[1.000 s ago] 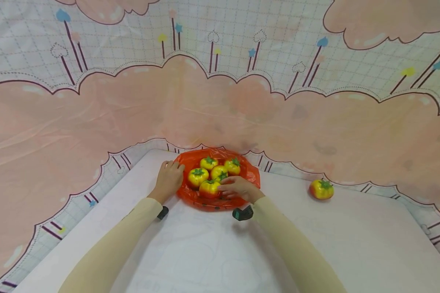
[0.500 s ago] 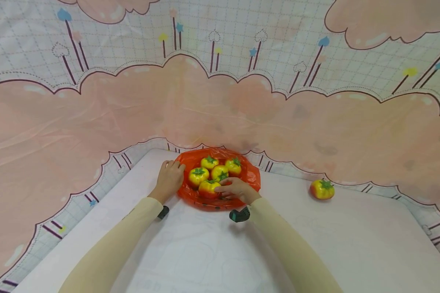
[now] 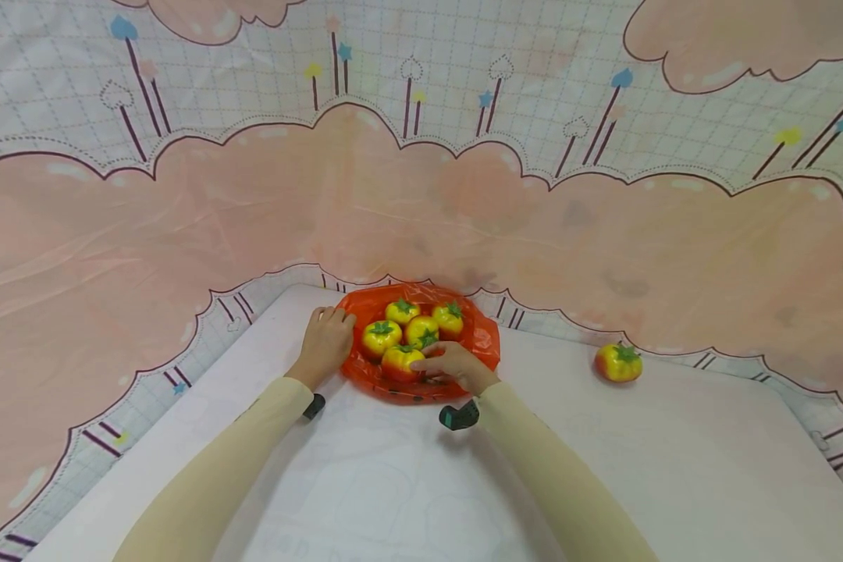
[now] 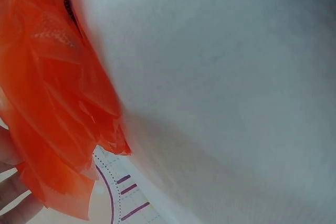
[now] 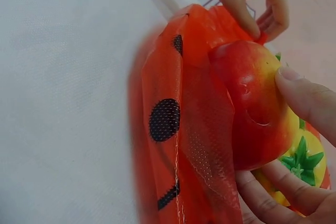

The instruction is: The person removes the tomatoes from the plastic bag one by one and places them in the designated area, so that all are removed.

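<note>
- At the near side of the red bag (image 3: pixel 483 336), among its contents: the front fruit (image 3: pixel 399 365), leafy top upward.
- Right hand (image 3: pixel 458 365): holds the front fruit between thumb and fingers, the fingers partly hidden beneath.
- Handling, by judgement: the glossy fruit is probably light, stiff and slightly slippery. Take hold around its widest part; avoid the leaves, likely the weakest point.
- Left hand (image 3: pixel 328 343): pinches the bag's rim on the left side.
- Bag, by judgement: thin, soft and easily torn; grip it at a bunched fold of rim.
- Four other fruits (image 3: pixel 382 339): sit in the bag behind the front one.
- Lone fruit (image 3: pixel 618 364): rests on the white table (image 3: pixel 681 445), well apart to the right.
</note>
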`<control>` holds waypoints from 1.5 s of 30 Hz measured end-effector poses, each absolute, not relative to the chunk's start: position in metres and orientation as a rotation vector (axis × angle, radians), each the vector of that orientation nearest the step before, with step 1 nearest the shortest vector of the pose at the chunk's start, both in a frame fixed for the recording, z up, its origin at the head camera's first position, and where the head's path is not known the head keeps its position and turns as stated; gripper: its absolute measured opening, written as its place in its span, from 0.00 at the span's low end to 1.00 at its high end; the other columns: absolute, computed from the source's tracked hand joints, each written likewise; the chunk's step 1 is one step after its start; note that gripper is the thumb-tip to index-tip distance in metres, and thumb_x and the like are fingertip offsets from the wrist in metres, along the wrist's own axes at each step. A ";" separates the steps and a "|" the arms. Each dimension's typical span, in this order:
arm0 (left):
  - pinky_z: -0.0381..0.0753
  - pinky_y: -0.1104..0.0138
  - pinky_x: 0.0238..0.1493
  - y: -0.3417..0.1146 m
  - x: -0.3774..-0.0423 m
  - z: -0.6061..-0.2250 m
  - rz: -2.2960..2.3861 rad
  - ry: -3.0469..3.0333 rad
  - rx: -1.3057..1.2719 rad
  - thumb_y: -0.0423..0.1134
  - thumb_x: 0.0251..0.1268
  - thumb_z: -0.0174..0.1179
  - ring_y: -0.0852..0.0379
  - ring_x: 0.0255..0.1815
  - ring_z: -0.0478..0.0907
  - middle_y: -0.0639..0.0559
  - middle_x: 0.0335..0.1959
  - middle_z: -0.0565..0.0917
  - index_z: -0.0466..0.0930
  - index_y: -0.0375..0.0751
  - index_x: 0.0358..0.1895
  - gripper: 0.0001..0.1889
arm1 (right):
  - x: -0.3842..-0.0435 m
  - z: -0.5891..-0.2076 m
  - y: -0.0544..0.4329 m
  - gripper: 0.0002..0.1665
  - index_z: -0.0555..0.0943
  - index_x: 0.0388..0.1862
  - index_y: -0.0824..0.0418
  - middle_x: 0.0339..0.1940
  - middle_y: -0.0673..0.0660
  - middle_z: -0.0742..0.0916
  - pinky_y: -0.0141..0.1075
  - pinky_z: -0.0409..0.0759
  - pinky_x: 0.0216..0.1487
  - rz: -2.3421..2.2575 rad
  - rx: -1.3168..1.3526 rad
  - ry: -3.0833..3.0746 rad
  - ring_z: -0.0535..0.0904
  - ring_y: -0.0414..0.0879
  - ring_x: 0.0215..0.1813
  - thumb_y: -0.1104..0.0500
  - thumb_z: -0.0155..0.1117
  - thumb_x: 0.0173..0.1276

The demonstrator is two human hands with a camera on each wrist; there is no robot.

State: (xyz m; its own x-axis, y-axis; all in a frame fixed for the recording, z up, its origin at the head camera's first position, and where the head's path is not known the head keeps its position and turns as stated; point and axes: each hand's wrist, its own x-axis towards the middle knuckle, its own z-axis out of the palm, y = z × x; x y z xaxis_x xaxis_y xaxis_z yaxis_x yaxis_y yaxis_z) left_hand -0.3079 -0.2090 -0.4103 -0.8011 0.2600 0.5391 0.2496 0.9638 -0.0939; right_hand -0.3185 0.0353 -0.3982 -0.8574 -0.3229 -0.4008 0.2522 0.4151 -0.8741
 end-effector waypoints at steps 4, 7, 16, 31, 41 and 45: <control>0.71 0.49 0.57 -0.210 -0.309 -0.412 0.023 -2.535 -0.354 0.32 0.57 0.60 0.41 0.45 0.76 0.39 0.38 0.82 0.79 0.35 0.39 0.07 | -0.318 -0.400 0.036 0.27 0.75 0.54 0.60 0.54 0.58 0.79 0.40 0.78 0.56 -1.460 -0.058 2.157 0.76 0.50 0.51 0.52 0.70 0.57; 0.71 0.49 0.57 -0.211 -0.310 -0.413 0.023 -2.536 -0.351 0.32 0.57 0.60 0.41 0.44 0.76 0.39 0.38 0.82 0.79 0.35 0.39 0.08 | -0.318 -0.400 0.036 0.26 0.77 0.54 0.61 0.54 0.58 0.80 0.39 0.79 0.55 -1.454 -0.073 2.164 0.76 0.51 0.52 0.52 0.70 0.58; 0.71 0.48 0.58 -0.210 -0.313 -0.410 0.027 -2.551 -0.347 0.33 0.58 0.60 0.41 0.45 0.76 0.39 0.39 0.82 0.79 0.34 0.40 0.08 | -0.322 -0.398 0.038 0.25 0.80 0.53 0.63 0.54 0.59 0.81 0.38 0.80 0.52 -1.456 -0.086 2.159 0.76 0.50 0.52 0.54 0.70 0.58; 0.70 0.48 0.59 -0.209 -0.309 -0.407 0.011 -2.583 -0.334 0.34 0.59 0.60 0.41 0.47 0.75 0.38 0.42 0.82 0.79 0.34 0.42 0.10 | -0.321 -0.396 0.041 0.32 0.72 0.58 0.62 0.54 0.58 0.78 0.40 0.77 0.58 -1.398 -0.086 2.161 0.75 0.51 0.52 0.53 0.70 0.57; 0.71 0.48 0.59 -0.209 -0.308 -0.408 0.023 -2.576 -0.332 0.33 0.59 0.60 0.41 0.46 0.76 0.38 0.41 0.82 0.80 0.34 0.42 0.09 | -0.322 -0.396 0.044 0.35 0.69 0.63 0.62 0.57 0.58 0.76 0.40 0.76 0.59 -1.369 -0.115 2.137 0.73 0.51 0.54 0.53 0.69 0.58; 0.71 0.49 0.58 -0.209 -0.307 -0.408 0.031 -2.569 -0.333 0.33 0.58 0.60 0.41 0.46 0.76 0.38 0.41 0.83 0.80 0.34 0.42 0.09 | -0.322 -0.398 0.045 0.38 0.67 0.66 0.61 0.62 0.59 0.75 0.43 0.74 0.62 -1.339 -0.161 2.159 0.71 0.52 0.58 0.52 0.69 0.59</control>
